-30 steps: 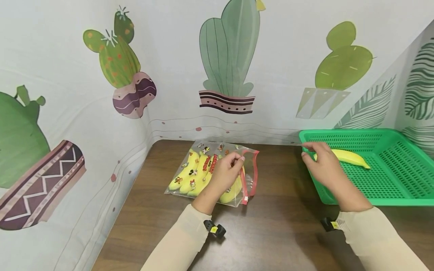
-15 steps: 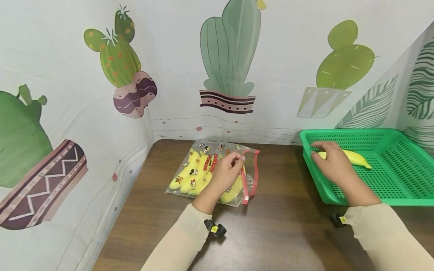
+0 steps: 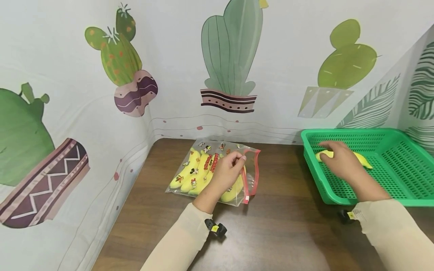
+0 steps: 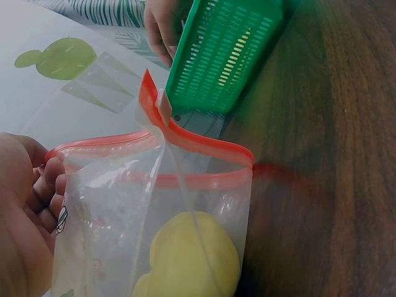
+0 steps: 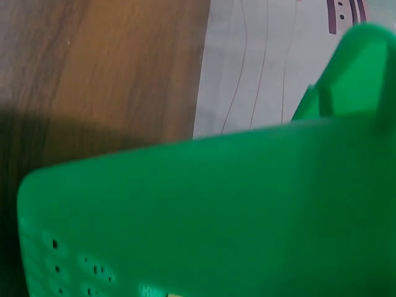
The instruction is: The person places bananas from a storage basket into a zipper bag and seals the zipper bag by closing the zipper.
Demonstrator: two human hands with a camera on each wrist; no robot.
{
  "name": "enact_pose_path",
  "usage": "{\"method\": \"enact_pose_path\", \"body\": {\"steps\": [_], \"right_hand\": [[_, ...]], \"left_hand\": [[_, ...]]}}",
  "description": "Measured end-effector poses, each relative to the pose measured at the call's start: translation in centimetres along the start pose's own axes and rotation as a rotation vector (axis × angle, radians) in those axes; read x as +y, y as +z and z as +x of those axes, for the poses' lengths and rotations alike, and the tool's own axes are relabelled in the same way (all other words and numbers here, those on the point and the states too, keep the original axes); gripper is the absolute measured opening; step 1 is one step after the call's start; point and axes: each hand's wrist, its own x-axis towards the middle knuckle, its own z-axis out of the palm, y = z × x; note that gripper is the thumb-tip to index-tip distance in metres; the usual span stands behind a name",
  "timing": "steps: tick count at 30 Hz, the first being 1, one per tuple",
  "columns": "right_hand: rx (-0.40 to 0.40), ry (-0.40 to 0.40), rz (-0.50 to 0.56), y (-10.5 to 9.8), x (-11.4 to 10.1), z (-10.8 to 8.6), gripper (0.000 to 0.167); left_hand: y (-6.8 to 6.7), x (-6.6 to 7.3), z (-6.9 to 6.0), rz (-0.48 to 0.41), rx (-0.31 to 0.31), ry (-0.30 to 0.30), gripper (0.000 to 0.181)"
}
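left hand [image 3: 226, 170] leans over the clear bag [image 3: 205, 169], pinching its red rim [image 4: 102, 143]; right hand [image 3: 345, 163] hangs over the banana [image 3: 363, 160] in the green basket [image 3: 391, 182], thumb and fingers spread.

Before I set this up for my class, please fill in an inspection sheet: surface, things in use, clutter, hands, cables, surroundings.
Surface: brown wood-grain table.
Things in use: clear zip bag, mouth open, with yellow bananas inside; green basket with one banana in it.
Clutter: nothing seen.
Hands: left hand pinches the bag's red-trimmed edge; right hand is over the basket by the banana, contact unclear.
Cables: nothing seen.
Surroundings: white backdrop printed with cacti and leaves.
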Motion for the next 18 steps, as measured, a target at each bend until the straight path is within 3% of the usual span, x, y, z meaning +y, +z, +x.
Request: {"method": "enact_pose_path", "body": {"steps": [8,18], "right_hand": [[-0.094,-0.002,-0.055,-0.2,0.9,0.7,0.052],[-0.155,0.007,-0.107,-0.3,2.4,1.4,0.059]], "left_hand": [[0.0,0.0,0.0,-0.002,-0.003,0.001,0.022],[0.0,-0.1,0.0,-0.003,-0.003,0.006,0.022]]}}
